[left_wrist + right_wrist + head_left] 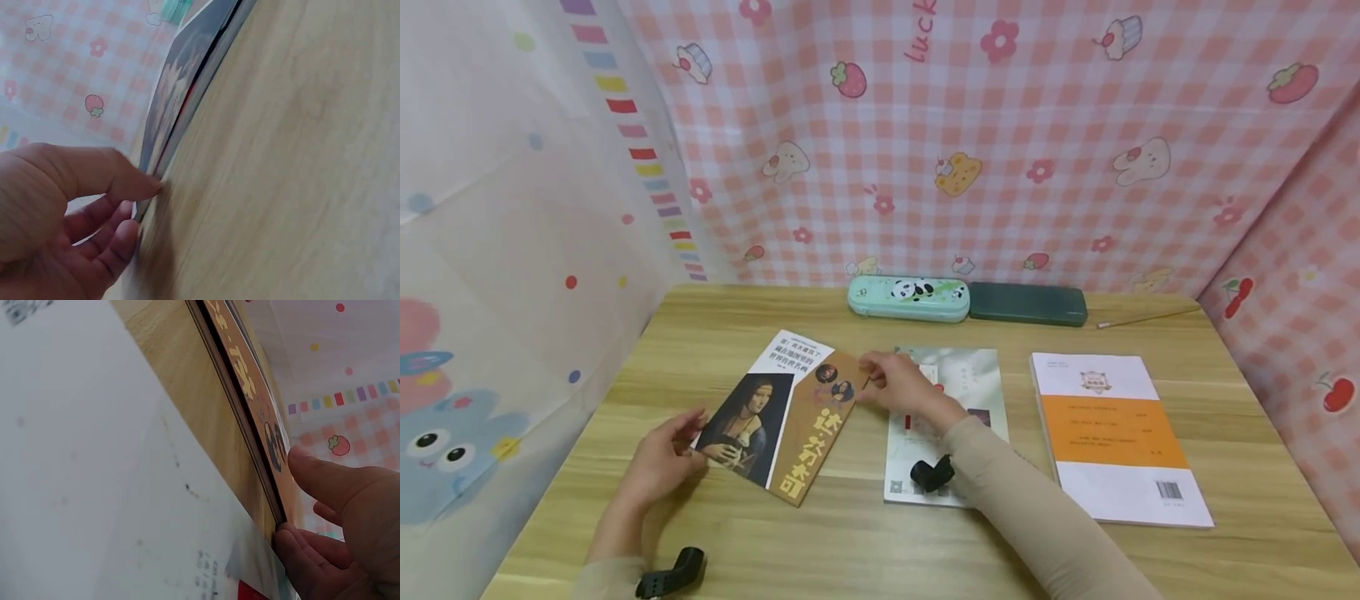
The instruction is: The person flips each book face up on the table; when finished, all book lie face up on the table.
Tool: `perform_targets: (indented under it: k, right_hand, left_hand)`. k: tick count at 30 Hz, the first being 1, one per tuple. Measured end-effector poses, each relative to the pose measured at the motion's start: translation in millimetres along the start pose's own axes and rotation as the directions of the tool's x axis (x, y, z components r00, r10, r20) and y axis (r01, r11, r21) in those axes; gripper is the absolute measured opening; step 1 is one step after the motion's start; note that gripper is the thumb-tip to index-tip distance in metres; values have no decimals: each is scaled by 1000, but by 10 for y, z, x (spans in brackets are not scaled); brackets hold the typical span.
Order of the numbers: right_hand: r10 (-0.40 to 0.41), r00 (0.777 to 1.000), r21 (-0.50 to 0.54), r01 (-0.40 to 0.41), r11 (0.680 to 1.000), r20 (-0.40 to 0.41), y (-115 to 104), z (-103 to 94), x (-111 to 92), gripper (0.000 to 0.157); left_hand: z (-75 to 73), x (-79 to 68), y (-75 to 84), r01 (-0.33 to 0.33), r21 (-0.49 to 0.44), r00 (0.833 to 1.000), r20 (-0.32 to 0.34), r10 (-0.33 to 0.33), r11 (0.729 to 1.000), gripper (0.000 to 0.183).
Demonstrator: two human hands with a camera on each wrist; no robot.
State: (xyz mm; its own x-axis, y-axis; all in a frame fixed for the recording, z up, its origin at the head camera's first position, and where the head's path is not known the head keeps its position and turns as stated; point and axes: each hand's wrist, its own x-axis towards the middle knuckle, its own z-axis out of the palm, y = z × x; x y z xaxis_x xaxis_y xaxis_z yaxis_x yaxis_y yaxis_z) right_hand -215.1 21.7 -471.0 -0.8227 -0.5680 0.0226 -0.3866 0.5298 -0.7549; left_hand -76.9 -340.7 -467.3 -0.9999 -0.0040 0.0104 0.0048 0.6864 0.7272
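Pinching the portrait-cover book (781,417) toward the left of the surface (820,550), nearly closed on opposite sides with left grip (661,458) and right grip (901,383). Could totally flop open if lifted unevenly, or nudge the pale green book (983,379) by dragging the right sleeve (1037,504).

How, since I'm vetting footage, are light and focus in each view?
Head view: fairly even light, large lettering on the brown book readable; left wrist view: a shadow on the table beside the left hand, the book's cover hazy; right wrist view: the pale book dim, its print blurred.
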Motion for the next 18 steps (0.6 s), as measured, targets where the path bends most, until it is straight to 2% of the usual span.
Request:
perform_targets:
  k: [4, 8, 11, 14, 18]
  right_hand:
    - [22, 1000, 24, -23, 999, 2, -6, 11, 14, 62]
    - [35, 999, 41, -35, 999, -8, -18, 32, 34, 62]
    - [47, 999, 44, -46, 998, -16, -27, 52, 51, 57]
    - [58, 998, 56, -57, 997, -9, -22, 69, 65, 59]
    - [44, 999, 60, -45, 997, 21, -1, 77, 82, 65]
  left_hand:
    - [-16, -54, 25, 30, 8, 998, 61, -30, 1000, 64]
    - [-9, -82, 39, 57, -18, 996, 77, -55, 998, 56]
    - [9, -92, 49, 59, -88, 995, 89, -51, 994, 59]
    - [32, -100, 55, 61, -134, 994, 104, -47, 989, 65]
    - [59, -119, 65, 68, -121, 994, 98, -56, 990, 67]
